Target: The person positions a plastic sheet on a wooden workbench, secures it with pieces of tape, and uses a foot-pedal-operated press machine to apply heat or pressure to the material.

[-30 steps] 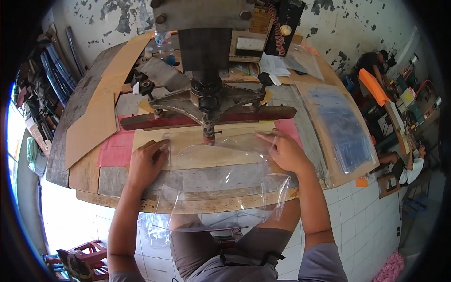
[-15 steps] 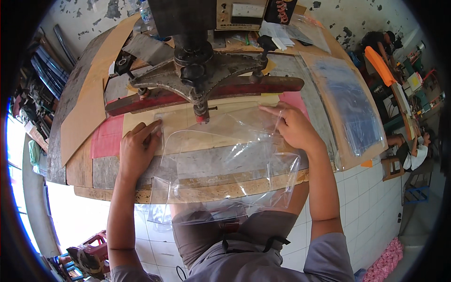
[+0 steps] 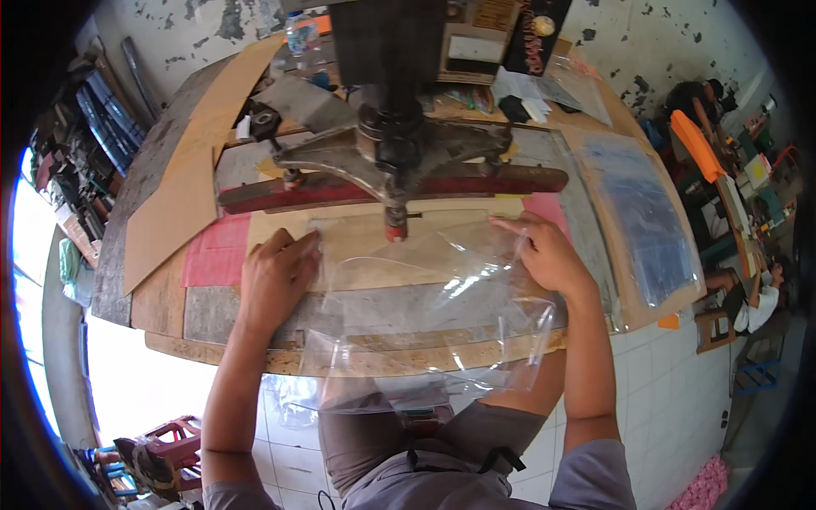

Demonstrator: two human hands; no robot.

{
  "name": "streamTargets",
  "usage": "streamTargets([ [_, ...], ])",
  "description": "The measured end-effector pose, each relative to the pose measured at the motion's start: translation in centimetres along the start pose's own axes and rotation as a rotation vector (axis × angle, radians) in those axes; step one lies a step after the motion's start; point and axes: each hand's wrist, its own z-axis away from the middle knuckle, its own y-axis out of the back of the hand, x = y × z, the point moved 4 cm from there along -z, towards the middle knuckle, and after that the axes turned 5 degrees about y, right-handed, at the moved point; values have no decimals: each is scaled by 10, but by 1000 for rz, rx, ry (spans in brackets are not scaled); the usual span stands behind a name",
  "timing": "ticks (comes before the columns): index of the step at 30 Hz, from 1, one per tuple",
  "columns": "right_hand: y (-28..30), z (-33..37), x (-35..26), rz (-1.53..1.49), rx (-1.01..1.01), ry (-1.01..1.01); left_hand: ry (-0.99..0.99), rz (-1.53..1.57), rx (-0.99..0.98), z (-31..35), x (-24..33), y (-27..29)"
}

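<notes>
A floppy clear plastic sheet point(image 3: 425, 319) lies over the work surface, and its near part droops past the table edge above my lap. My left hand point(image 3: 276, 276) is closed at the sheet's far left corner, thumb and fingers together. At the far right corner, my right hand point(image 3: 548, 255) pinches the sheet, its index finger stretched along the edge. Just beyond the sheet's far edge runs a long red-sided press bar point(image 3: 510, 180), hung from a dark metal press head point(image 3: 395, 140). Its red-tipped front rod point(image 3: 396, 231) reaches over the sheet, between my hands.
Tan board point(image 3: 174, 217) lines the table's left side. Pink sheets point(image 3: 217, 255) lie under the tan work pad. To the right rests a stack of clear bluish plastic point(image 3: 650, 246). A water bottle point(image 3: 302, 36) and a control box stand behind. Two people sit at far right.
My view has shifted, so the press and table sit further right in the picture. Both hands keep their hold on the sheet's far corners, with little movement relative to the press bar.
</notes>
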Motion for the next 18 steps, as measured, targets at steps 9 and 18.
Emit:
streamTargets([
  [9,1,-3,-7,-37,-13,-85,37,34,-89,-1,-10,-5],
  [18,2,-6,-9,-48,-9,-62,41,41,-106,-1,-10,-4],
])
